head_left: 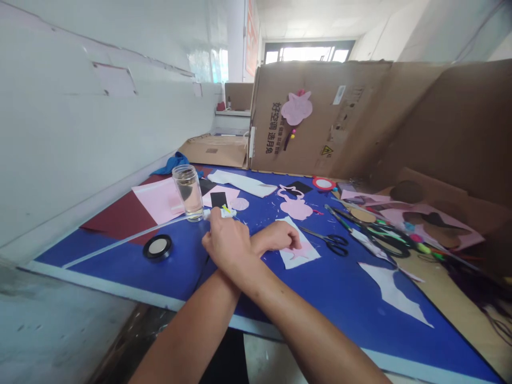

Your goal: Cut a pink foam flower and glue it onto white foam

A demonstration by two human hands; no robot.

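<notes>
My arms are crossed over the blue table (344, 298). My right hand (226, 241) reaches across to the left and is closed on a small white tube (218, 213) with a yellow-green tip, just right of a glass jar (188, 192). Under that arm, my left hand (280, 236) reaches to the right. Its fingers are curled down onto a pink cut-out (306, 249) that lies on a white sheet (294, 258). Black-handled scissors (330, 241) lie just right of this hand.
A black round lid (158, 247) and pink sheets (160, 200) lie at the left, with a pink cut shape (296, 205) beyond my hands. Cardboard walls (320, 117) close off the back and right. More scissors and scraps (384, 234) crowd the right side, and a white offcut (394, 290) lies nearer.
</notes>
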